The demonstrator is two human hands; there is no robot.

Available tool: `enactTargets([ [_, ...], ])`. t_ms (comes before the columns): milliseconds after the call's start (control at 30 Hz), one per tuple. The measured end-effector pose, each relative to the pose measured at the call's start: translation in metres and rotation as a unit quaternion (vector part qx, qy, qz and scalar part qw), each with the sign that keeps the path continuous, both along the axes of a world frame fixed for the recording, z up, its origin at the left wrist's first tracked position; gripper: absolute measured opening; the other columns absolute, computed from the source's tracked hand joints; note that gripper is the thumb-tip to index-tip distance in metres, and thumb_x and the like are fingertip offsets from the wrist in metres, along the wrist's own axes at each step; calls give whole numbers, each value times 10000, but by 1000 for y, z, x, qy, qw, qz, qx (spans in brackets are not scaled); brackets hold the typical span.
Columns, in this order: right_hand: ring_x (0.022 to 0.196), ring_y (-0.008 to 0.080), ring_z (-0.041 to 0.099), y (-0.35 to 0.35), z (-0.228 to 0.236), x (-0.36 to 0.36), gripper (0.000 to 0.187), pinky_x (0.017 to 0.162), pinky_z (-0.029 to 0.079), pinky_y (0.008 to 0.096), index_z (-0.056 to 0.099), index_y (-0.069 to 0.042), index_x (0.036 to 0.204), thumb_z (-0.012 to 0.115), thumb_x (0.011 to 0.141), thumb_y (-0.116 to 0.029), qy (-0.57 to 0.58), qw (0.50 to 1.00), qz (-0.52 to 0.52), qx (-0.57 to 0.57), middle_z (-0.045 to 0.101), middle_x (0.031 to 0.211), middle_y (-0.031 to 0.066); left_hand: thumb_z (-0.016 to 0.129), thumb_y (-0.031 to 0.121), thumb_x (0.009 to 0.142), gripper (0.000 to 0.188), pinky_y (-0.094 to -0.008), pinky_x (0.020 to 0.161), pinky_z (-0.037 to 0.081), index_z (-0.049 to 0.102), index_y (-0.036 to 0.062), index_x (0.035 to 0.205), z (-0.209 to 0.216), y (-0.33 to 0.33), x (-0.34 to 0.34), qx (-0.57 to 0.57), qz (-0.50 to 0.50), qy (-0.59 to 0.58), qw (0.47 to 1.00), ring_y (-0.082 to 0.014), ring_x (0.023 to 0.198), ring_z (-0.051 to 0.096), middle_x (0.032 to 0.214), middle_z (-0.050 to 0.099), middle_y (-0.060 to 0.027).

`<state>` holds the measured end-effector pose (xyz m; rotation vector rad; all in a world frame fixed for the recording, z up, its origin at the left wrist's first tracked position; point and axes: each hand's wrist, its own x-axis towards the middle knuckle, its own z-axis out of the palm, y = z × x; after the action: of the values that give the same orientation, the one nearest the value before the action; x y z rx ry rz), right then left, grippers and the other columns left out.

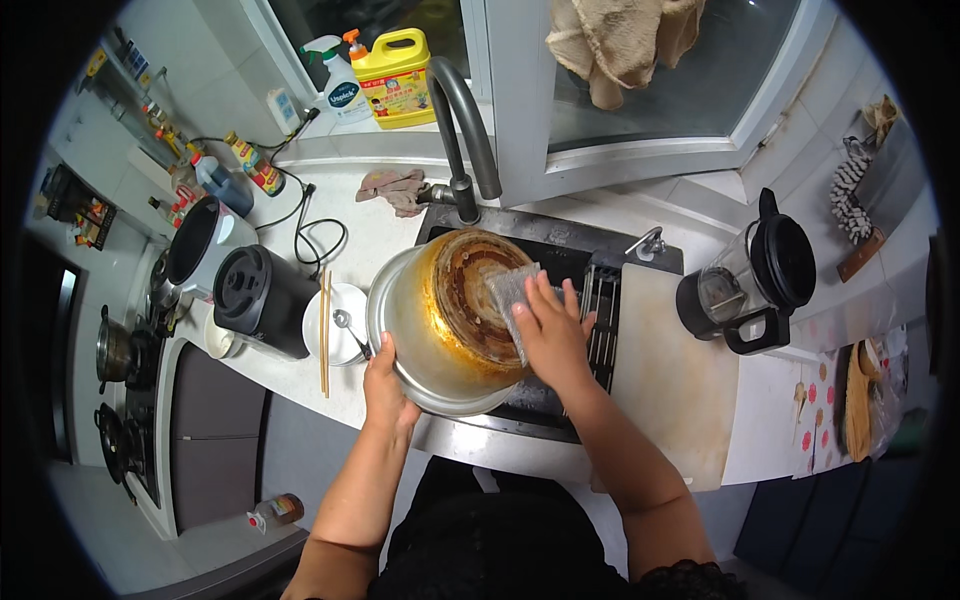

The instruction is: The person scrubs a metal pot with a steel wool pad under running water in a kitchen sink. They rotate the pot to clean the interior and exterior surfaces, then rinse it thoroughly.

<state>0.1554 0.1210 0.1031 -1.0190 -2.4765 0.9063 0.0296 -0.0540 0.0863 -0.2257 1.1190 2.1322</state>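
Two hands on job. Right hand (552, 335) fingers press silvery scouring pad (510, 292) flat on stained pot (450, 318) bottom; left hand (385, 385) fingers clamp rim. Pot tilted over sink (570, 262). Best: firm small circles on brown crust, rim braced. Forearms rise from below, right wrist bent inward.

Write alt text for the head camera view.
Over a kitchen sink, the left hand steadies an upturned metal pot while the right hand presses a scouring pad against its stained, browned base. A cutting board lies to the right.
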Motion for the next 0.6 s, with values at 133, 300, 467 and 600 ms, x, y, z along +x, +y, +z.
enactTargets([
  [133,1395,359,212,-39,16,15,513,1034,9,700,502,-126,1335,454,933,-441,48,992,113,26,408,1440,102,477,362,966,455,-452,978,432,478,0,1241,-13,0,0,-4,-7,-53,999,-306,1128,536,1231,545,-176],
  [300,1373,346,279,-7,12,16,461,1041,49,684,603,-138,1234,564,881,-432,100,987,124,3,494,1372,86,453,361,975,453,-478,990,418,462,16,1268,-5,5,3,-20,0,-95,995,-329,1161,512,1275,518,-182],
  [467,1310,272,399,-4,3,33,428,1045,126,660,666,-153,1140,711,773,-369,172,974,130,62,605,1243,24,432,336,986,449,-489,978,429,439,2,1286,15,13,2,-97,1,-133,986,-342,1159,510,1290,501,-189],
  [600,1239,261,473,-24,14,12,428,1031,190,654,694,-160,1079,753,714,-375,176,973,64,137,648,1162,12,402,305,999,442,-478,971,445,422,-24,1293,22,30,16,-127,5,-128,984,-334,1149,522,1285,495,-192],
])
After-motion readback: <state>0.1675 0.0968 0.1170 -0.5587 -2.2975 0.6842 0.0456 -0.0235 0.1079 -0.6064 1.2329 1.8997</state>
